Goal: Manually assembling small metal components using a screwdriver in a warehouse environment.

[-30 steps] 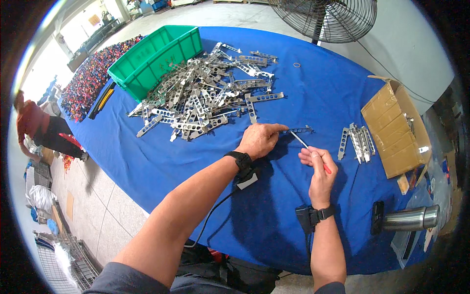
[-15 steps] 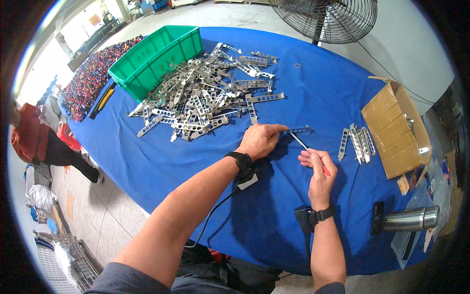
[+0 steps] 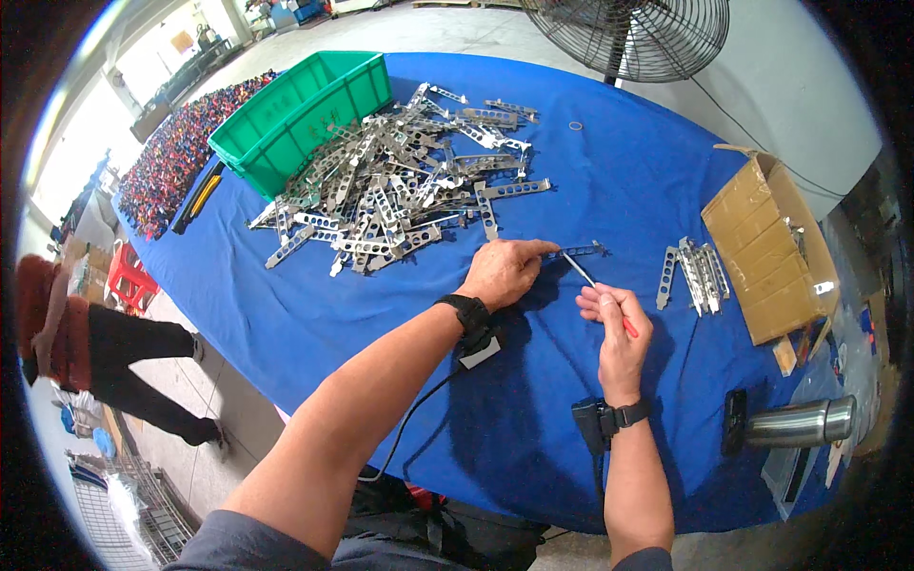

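My left hand (image 3: 505, 272) rests on the blue cloth, fingers curled and index finger stretched onto one end of a perforated metal bracket (image 3: 583, 250), pinning it flat. In my right hand (image 3: 621, 333) is a slim tool with a grey metal shaft (image 3: 579, 270) and a red handle; its exact kind cannot be made out. The shaft's tip touches or hovers just over the bracket near my left fingertip. A big heap of similar brackets (image 3: 381, 195) lies beyond my left hand. To the right of my right hand several brackets (image 3: 700, 276) sit side by side.
A green crate (image 3: 295, 119) stands behind the heap, beside many small colourful pieces (image 3: 190, 152). An open cardboard box (image 3: 766, 252) is at the right, a steel flask (image 3: 800, 424) nearer me. A fan (image 3: 628, 38) stands behind the table; another person (image 3: 114, 357) is at the left.
The person at the left has moved further into view, with both legs now showing. My hands, the bracket and the tool have barely shifted.
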Demonstrator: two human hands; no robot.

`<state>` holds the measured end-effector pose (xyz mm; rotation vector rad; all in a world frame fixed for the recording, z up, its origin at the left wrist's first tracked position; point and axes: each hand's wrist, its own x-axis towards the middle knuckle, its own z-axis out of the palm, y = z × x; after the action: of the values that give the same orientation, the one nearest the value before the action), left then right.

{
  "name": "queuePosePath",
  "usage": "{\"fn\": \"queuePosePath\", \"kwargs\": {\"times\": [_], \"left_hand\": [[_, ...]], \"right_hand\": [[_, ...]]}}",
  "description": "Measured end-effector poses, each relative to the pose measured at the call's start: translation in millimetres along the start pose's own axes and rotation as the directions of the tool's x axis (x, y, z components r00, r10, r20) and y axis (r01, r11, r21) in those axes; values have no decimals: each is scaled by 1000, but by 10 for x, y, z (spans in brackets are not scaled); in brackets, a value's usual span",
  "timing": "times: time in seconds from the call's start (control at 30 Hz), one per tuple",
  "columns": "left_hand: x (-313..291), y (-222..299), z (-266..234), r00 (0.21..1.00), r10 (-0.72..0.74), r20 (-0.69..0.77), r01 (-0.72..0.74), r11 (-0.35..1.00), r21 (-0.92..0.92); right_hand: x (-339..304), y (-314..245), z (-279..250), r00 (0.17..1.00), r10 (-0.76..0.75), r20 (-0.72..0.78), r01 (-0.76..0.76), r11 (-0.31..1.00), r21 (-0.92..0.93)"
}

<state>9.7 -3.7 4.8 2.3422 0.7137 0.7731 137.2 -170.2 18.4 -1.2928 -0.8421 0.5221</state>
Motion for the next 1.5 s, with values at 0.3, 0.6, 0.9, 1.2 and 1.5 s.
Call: {"fn": "queuePosePath", "kwargs": {"times": [0.3, 0.6, 0.9, 1.2, 1.5], "left_hand": [[-8, 0, -1, 1000, -3, -6, 3, 1000, -12], [5, 39, -19, 999, -33, 18, 33, 999, -5], [3, 67, -39, 994, -97, 55, 97, 995, 9], [3, 9, 8, 1000, 13, -28, -13, 1000, -12], [15, 85, -19, 994, -92, 51, 91, 996, 23]], "right_hand": [[1, -13, 9, 1000, 13, -11, -13, 1000, 18], [-26, -61, 26, 1000, 24, -16, -24, 999, 35], [-62, 23, 80, 1000, 16, 18, -17, 1000, 9], [-67, 1, 91, 999, -7, 51, 7, 1000, 2], [-73, 14, 66, 999, 23, 39, -24, 999, 21]]}}
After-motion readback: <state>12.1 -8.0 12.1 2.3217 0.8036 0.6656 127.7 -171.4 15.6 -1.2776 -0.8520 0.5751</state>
